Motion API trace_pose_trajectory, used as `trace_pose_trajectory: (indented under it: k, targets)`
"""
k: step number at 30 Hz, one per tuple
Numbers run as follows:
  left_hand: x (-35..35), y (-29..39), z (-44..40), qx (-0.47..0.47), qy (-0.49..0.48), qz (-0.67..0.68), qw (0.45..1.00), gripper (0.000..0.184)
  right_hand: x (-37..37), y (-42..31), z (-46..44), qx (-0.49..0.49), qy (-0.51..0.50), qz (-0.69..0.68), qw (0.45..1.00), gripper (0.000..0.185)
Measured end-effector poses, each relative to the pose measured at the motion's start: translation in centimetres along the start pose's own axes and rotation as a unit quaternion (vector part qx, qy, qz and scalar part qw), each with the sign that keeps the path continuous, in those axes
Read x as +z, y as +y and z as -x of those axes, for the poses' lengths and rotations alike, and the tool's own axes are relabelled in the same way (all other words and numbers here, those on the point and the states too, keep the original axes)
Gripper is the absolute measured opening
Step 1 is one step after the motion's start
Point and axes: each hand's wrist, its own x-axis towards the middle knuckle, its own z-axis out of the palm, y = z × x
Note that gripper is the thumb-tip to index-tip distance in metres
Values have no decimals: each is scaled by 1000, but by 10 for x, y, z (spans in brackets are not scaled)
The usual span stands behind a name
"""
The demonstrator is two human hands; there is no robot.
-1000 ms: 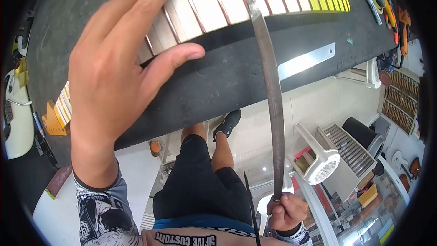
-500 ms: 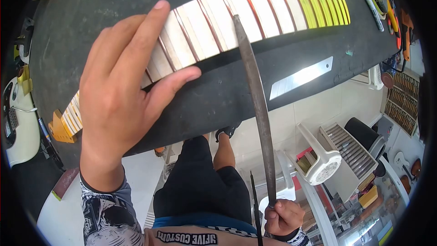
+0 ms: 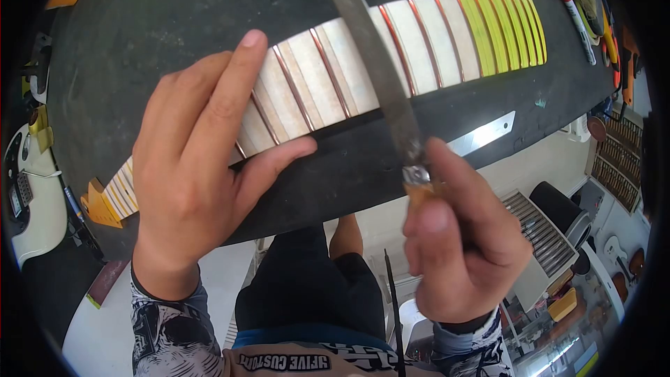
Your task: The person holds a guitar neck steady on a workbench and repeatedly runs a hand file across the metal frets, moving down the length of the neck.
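A guitar neck [image 3: 433, 42] lies across a dark work surface. Pale tape covers the fretboard between its copper-coloured frets, and yellow-green tape covers the close frets at the right end. My left hand [image 3: 199, 139] grips the neck left of its middle, thumb along the near edge and fingers over toward the far edge. In my right hand [image 3: 467, 244] is a long metal file [image 3: 373, 49], held by its wooden handle. The file's blade crosses the neck near the middle, pointing away from me. Whether it touches the frets, I cannot tell.
A metal ruler-like strip [image 3: 481, 134] lies near the table's front edge, partly behind my right hand. A red-capped marker [image 3: 574, 17] is at the far right. At left stands a pale guitar body [image 3: 38, 202]. An orange-yellow block [image 3: 100, 208] sits by the neck's left end.
My right hand has moved up and away from my body, pushing the file forward across the neck. In the view, the neck and left hand sit slightly lower and further right.
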Motion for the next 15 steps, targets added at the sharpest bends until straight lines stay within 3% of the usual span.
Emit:
trace_pose_trajectory:
  k: [3,6,9,15]
  targets:
    - [3,-2,-4,40,24,-2,999,70,-29,0,30,11,-17,100,995,42]
    - [1,-1,-7,143,6,-34,989,63,-51,22,91,-73,-2,161,984,47]
    - [2,1,-8,182,-25,-39,982,57,-64,34,144,-98,-15,209,973,48]
    - [0,0,-10,182,-33,-22,983,64,-69,20,185,-68,-54,298,951,59]
